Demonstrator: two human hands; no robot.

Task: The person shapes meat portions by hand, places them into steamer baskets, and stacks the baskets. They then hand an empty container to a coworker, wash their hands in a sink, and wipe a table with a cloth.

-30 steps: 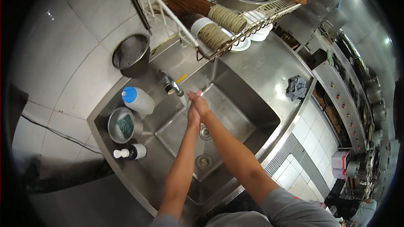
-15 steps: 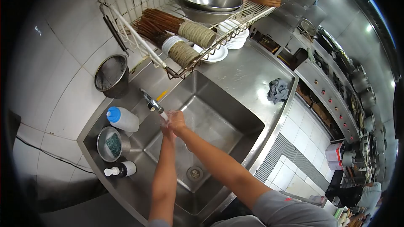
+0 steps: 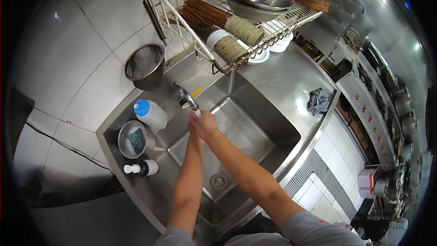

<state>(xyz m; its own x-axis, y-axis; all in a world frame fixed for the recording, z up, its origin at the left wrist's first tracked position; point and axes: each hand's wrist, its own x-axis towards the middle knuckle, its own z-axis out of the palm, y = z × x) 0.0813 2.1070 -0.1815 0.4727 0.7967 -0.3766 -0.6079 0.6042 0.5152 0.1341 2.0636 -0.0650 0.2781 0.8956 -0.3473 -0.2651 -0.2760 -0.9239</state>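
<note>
My left hand [image 3: 194, 126] and my right hand [image 3: 207, 124] are pressed against each other under the running metal faucet [image 3: 185, 95]. Water [image 3: 198, 114] falls from its spout onto them. My right hand lies over part of the left, and the fingers of both are blurred or hidden, so whether they are open or closed does not show. Below the hands is the stainless steel sink [image 3: 246, 148], with a round drain [image 3: 219, 181] in its floor.
Left of the sink stand a blue-capped bottle [image 3: 152, 115], a metal bowl [image 3: 124, 148] with a green scouring pad [image 3: 136, 140], and a pump bottle [image 3: 144, 168]. A strainer [image 3: 145, 66] hangs on the wall. A wire rack [image 3: 202, 50] overhangs the back; a grey cloth [image 3: 318, 101] lies right.
The camera view has shifted, so the sink and its surroundings appear farther right and slightly lower or higher in places. Both hands stay together under the faucet, their pose slightly altered.
</note>
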